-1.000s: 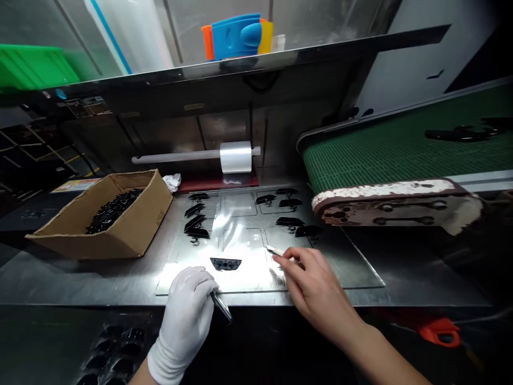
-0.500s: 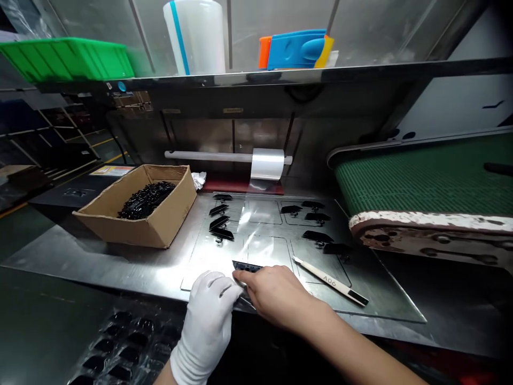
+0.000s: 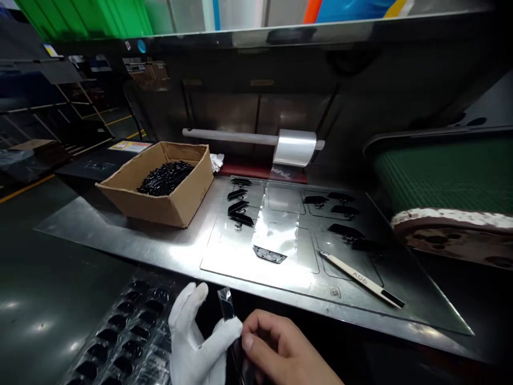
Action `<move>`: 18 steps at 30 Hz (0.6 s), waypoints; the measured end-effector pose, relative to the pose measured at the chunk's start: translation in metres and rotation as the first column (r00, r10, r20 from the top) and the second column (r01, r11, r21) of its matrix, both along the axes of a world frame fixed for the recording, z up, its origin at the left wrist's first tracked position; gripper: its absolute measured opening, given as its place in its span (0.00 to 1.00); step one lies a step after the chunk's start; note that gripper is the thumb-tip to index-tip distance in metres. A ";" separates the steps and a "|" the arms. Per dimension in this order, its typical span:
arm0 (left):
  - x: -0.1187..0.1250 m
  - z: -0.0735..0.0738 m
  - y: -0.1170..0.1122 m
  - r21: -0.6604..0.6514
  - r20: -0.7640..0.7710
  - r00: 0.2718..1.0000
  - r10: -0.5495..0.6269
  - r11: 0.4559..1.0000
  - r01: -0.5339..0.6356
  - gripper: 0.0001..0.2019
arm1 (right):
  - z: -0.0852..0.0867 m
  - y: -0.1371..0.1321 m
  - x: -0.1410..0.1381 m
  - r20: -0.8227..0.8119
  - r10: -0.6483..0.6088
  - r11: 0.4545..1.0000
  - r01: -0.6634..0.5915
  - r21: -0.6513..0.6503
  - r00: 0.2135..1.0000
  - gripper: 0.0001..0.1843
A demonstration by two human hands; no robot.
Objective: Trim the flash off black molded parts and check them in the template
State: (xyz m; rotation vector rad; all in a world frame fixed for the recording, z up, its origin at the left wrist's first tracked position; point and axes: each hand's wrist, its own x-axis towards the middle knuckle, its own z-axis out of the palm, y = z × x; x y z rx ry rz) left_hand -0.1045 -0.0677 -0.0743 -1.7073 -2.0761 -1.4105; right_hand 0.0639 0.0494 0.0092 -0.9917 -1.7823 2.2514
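Note:
My left hand (image 3: 206, 337), in a white glove, grips a narrow black plastic piece (image 3: 227, 307) with clear film at its upper end, just off the table's front edge. My bare right hand (image 3: 280, 342) is closed at the piece's lower right side, thumb bent over the curled fingers; its lower end is partly hidden. On the glass plate (image 3: 228, 267), another black piece (image 3: 269, 254) lies at the end of a clear film strip (image 3: 276, 224) drawn from a roll (image 3: 294, 147). A cream-handled craft knife (image 3: 360, 278) marked A06 rests to its right.
A cardboard box (image 3: 192, 203) of small black parts stands at left. More black pieces (image 3: 240, 207) lie along both sides of the plate. Below left is a clear tray (image 3: 132, 326) with dark pieces. A green conveyor belt (image 3: 449, 171) borders the right; a shelf (image 3: 256, 38) runs above.
Both hands have moved from the plate's front edge down towards me, now with a black piece between them. The piece at the film's end is uncovered. My view has tilted down.

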 end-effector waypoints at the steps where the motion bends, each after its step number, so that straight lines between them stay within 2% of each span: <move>1: 0.006 -0.001 -0.001 0.048 0.069 0.996 0.054 0.997 -0.057 0.22 | -0.006 -0.007 -0.002 -0.014 -0.046 0.997 0.045 -0.058 0.999 0.25; 3: 0.013 0.002 -0.004 0.046 0.291 0.944 0.156 0.983 -0.177 0.17 | -0.013 -0.015 -0.007 -0.019 -0.120 0.992 0.120 -0.029 0.993 0.23; 5: 0.013 0.007 -0.010 -0.102 0.541 0.811 0.224 0.974 -0.202 0.16 | -0.015 -0.017 -0.011 -0.012 -0.127 0.988 0.128 0.083 0.992 0.21; 6: 0.011 0.010 -0.014 -0.178 0.648 0.725 0.235 0.972 -0.156 0.16 | -0.015 -0.017 -0.013 -0.001 -0.105 0.985 0.104 0.135 0.994 0.19; 9: 0.001 0.017 -0.027 -0.289 0.849 0.488 0.202 0.951 0.109 0.13 | -0.021 -0.018 -0.022 0.061 0.004 0.959 -0.021 0.284 0.998 0.17; 11: -0.001 0.012 -0.037 -0.341 0.888 0.395 0.235 0.913 0.224 0.12 | -0.036 -0.022 -0.026 0.121 0.087 0.920 -0.127 0.371 0.989 0.16; 12: -0.001 0.006 -0.043 -0.370 0.890 0.367 0.269 0.897 0.241 0.13 | -0.046 -0.024 -0.027 0.153 0.121 0.897 -0.174 0.407 0.981 0.15; 14: 0.001 -0.016 -0.056 -0.425 0.879 0.322 0.352 0.884 0.194 0.15 | -0.074 -0.029 -0.023 0.210 0.140 0.852 -0.225 0.473 0.968 0.16; 16: -0.001 -0.047 -0.073 -0.503 0.846 0.254 0.469 0.860 0.087 0.16 | -0.108 -0.031 -0.010 0.252 0.111 0.825 -0.231 0.516 0.961 0.18; 18: -0.009 -0.082 -0.094 -0.605 0.787 0.138 0.602 0.796 -0.022 0.15 | -0.142 -0.031 0.010 0.304 0.096 0.826 -0.246 0.507 0.948 0.21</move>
